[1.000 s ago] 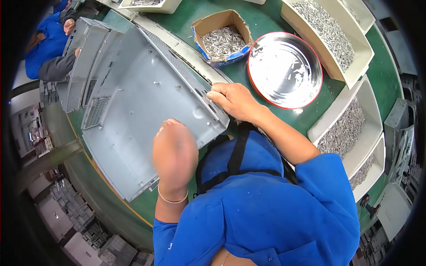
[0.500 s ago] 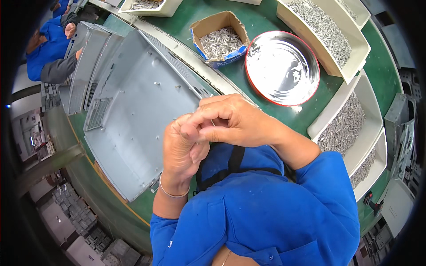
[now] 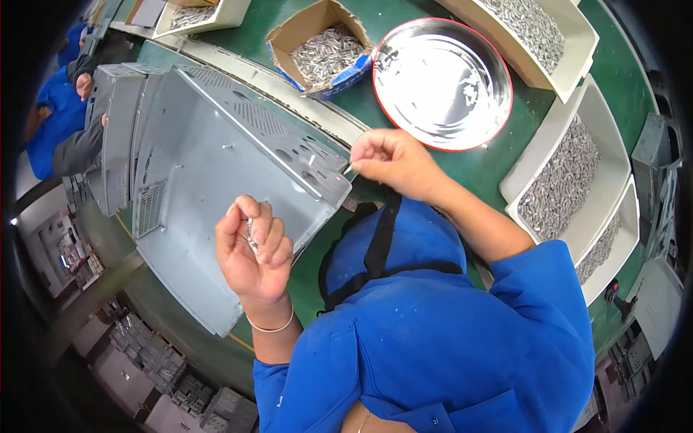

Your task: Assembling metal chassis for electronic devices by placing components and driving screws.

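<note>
A grey sheet-metal case (image 3: 198, 242) lies on the left, with small studs standing on its inner face and a perforated side wall (image 3: 281, 141) along its upper right. At the right end of that wall is my right hand (image 3: 393, 160), thumb and finger pinched on a small silvery metal pin (image 3: 349, 169). The pin's tip is by the wall's edge; whether it touches, I cannot tell. Over the lower part of the case my left hand (image 3: 256, 252) is palm up with curled fingers, closed around several small silvery pins (image 3: 252, 234).
A round metal tray (image 3: 422, 140) with a red rim holds a few loose pins. Beside it stands a torn cardboard box (image 3: 345, 81) of pins. Cream bins (image 3: 610, 133) full of them line the right side. Another person (image 3: 54, 115) works beside more metal cases (image 3: 115, 137) at far left.
My hands, together before, are now apart. The left has moved left and down, showing the pins in it; the right holds a pin at the case's edge. The whole view has shifted a little.
</note>
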The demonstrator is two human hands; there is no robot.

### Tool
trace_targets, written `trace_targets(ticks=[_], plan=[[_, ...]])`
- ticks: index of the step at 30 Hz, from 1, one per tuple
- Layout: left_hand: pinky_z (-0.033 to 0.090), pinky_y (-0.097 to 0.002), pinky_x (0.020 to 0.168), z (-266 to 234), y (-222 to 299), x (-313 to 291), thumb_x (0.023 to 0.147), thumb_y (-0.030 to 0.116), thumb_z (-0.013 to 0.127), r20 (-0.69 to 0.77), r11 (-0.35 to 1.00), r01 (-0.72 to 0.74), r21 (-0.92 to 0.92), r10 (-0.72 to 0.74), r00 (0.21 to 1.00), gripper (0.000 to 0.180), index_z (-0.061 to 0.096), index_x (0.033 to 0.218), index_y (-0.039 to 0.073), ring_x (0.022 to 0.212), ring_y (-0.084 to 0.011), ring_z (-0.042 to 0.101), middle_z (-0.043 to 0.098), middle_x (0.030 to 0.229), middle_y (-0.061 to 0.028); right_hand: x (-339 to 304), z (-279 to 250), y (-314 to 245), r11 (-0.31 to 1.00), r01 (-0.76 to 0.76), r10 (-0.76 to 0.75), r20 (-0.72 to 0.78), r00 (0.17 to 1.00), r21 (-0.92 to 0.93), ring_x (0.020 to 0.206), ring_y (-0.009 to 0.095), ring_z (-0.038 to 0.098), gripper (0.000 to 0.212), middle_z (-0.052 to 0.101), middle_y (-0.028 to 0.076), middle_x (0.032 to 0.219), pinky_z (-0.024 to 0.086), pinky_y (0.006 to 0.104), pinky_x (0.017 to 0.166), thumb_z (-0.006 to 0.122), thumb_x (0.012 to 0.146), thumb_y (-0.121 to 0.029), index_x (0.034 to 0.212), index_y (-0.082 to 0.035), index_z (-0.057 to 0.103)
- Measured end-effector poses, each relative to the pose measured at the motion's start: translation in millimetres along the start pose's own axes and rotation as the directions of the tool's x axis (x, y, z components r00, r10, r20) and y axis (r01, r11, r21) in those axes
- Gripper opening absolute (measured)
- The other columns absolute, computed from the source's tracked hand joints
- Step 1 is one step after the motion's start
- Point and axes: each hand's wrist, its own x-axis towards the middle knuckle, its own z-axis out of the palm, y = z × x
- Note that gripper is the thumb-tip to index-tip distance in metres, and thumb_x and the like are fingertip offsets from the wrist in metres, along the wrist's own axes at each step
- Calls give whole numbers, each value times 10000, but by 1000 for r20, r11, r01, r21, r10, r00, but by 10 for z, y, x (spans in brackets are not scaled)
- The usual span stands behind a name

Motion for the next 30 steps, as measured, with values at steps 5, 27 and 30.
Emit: trace_targets(ticks=[5, 27, 30], plan=[[291, -232, 421, 18, -21, -12, 857, 92, 365, -105, 999, -26, -31, 23, 994, 112, 376, 905, -9, 514, -122, 350, 397, 754, -85, 3, 142, 138, 1000, 3, -3, 13, 1000, -1, 618, 6, 461, 57, 527, -34, 685, 378, 163, 539, 594, 784, -69, 807, -25, 565], [276, -168, 357, -52, -54, -47, 921, 77, 363, -208, 992, -122, 37, 127, 970, 171, 445, 1042, -11, 449, -55, 339, 524, 782, -96, 174, 277, 39, 864, 81, -44, 87, 995, -496, 582, 331, 486, 352, 506, 155, 588, 389, 385, 562, 481, 845, -314, 655, -20, 511], [288, -179, 373, -90, -23, -68, 923, 112, 353, -187, 992, -122, 26, 125, 974, 210, 461, 1040, -25, 457, -66, 351, 530, 788, -100, 177, 229, 130, 876, 78, -37, 95, 995, -476, 576, 309, 480, 337, 509, 144, 605, 388, 379, 564, 479, 844, -324, 694, -24, 519]])
